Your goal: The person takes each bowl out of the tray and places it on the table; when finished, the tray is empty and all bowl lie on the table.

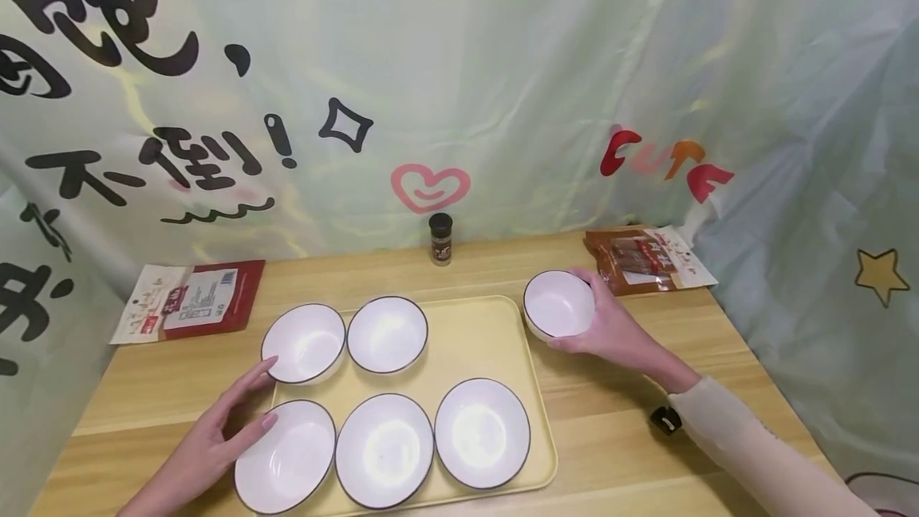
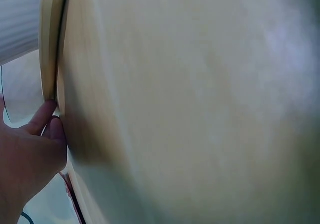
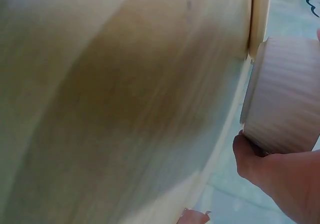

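Note:
My right hand (image 1: 603, 325) grips a white bowl (image 1: 560, 305) with a dark rim, just past the right edge of the yellow tray (image 1: 467, 341). Thumb and fingers hold opposite sides of that bowl; in the right wrist view its side wall (image 3: 285, 94) shows beside the hand (image 3: 275, 179). Whether it touches the table I cannot tell. Several like bowls sit in two rows: a back left bowl (image 1: 305, 341), another back bowl (image 1: 388, 333), and a front row including a front left bowl (image 1: 287, 457). My left hand (image 1: 215, 429) reaches over the two leftmost bowls, fingers extended at their rims.
A dark-capped spice jar (image 1: 441, 239) stands at the table's back. One red and white food packet (image 1: 190, 301) lies at the left, a brown packet (image 1: 646, 258) at the back right. Near the right sleeve is a small black object (image 1: 666, 420). A printed curtain (image 1: 517, 102) hangs behind.

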A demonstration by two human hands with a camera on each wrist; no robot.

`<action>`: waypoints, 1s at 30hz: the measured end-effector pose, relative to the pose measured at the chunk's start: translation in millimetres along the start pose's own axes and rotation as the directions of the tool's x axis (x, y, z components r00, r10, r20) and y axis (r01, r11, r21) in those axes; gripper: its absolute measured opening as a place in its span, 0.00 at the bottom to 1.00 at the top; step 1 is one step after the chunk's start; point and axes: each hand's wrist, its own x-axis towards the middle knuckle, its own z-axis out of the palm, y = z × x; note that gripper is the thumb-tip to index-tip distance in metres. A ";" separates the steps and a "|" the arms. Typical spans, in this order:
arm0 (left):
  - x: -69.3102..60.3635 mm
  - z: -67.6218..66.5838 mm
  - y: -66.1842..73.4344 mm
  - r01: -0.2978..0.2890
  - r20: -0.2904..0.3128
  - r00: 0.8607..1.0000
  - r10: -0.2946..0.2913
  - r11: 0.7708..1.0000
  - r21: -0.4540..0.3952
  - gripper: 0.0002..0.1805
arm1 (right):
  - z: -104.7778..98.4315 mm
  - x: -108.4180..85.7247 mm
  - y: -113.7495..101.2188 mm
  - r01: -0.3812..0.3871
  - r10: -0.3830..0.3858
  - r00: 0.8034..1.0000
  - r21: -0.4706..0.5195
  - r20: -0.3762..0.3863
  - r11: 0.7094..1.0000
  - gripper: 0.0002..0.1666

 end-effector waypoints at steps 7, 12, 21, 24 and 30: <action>1.2 2.3 1.4 0.005 -0.010 1.000 -0.005 1.000 -0.016 0.41 | -0.4 3.4 1.1 -0.022 0.021 1.000 -0.026 -0.011 0.999 0.74; 3.1 0.7 3.7 -0.002 -0.010 1.000 0.002 1.000 -0.003 0.41 | -1.7 6.2 1.0 -0.046 0.046 0.999 -0.048 -0.009 0.998 0.74; 2.2 0.7 2.2 -0.010 0.014 1.000 0.010 1.000 -0.009 0.42 | 1.8 3.7 -0.6 -0.094 0.095 0.995 -0.048 0.016 0.994 0.74; 2.0 0.6 1.1 -0.011 0.020 1.000 0.011 1.000 -0.007 0.42 | 4.2 4.3 -0.6 -0.103 0.104 0.994 -0.025 0.026 0.994 0.73; 1.9 -2.2 0.6 0.063 0.043 0.997 -0.063 0.998 0.003 0.41 | 5.2 5.6 -1.3 -0.109 0.107 0.992 0.029 0.070 0.994 0.74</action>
